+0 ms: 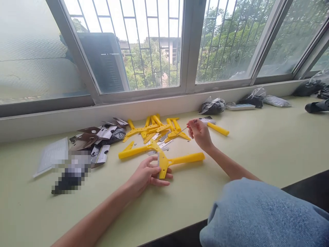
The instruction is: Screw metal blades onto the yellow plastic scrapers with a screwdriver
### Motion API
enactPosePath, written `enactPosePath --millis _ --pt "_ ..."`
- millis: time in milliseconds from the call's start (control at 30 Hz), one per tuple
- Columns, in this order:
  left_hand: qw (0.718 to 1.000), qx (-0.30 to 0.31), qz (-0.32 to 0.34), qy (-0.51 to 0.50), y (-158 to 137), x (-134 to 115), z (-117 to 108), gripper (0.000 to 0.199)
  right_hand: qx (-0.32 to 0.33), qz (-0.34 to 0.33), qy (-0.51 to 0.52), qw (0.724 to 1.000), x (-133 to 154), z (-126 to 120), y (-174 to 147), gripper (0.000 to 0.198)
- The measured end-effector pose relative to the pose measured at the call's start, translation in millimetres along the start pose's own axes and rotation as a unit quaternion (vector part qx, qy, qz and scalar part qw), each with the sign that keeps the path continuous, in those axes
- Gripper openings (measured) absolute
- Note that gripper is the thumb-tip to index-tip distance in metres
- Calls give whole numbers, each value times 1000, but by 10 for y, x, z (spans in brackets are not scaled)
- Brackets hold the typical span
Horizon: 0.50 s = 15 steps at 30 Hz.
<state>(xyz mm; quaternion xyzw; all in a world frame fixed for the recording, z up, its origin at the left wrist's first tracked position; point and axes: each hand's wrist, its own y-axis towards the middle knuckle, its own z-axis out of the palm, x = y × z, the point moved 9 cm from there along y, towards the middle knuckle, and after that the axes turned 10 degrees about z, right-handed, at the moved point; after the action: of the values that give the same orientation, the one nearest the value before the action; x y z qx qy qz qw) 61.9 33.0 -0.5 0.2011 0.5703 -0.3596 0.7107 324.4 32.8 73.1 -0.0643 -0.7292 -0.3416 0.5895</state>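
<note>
My left hand (150,172) is closed on the head of a yellow scraper (185,159). Its handle points right, and a metal blade edge lies along the head near my thumb. My right hand (199,133) pinches a thin screwdriver (183,130), whose shaft slants down and left toward a pile of yellow scraper parts (154,127). Whether the tip touches anything there I cannot tell. Metal blades (164,142) and small screws lie among the parts. Another yellow scraper (136,151) rests just beyond my left hand.
Cardboard packaging (101,135) and a clear plastic pack (52,156) lie at the left. A loose yellow handle (218,129) is right of my right hand. Bags of dark items (212,106) and a pale flat box (241,107) line the window wall. A denim-covered knee (257,216) rises at the front right.
</note>
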Motion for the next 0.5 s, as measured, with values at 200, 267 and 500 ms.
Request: enactPosePath --millis 200,267,500 --pt "997 38 50 34 6 -59 102 54 25 79 153 985 82 159 -120 45" --pt "992 51 85 77 -2 -74 142 51 29 112 185 976 10 167 -128 46" --pt "873 66 284 390 -88 -283 218 16 94 205 232 946 -106 234 -177 44"
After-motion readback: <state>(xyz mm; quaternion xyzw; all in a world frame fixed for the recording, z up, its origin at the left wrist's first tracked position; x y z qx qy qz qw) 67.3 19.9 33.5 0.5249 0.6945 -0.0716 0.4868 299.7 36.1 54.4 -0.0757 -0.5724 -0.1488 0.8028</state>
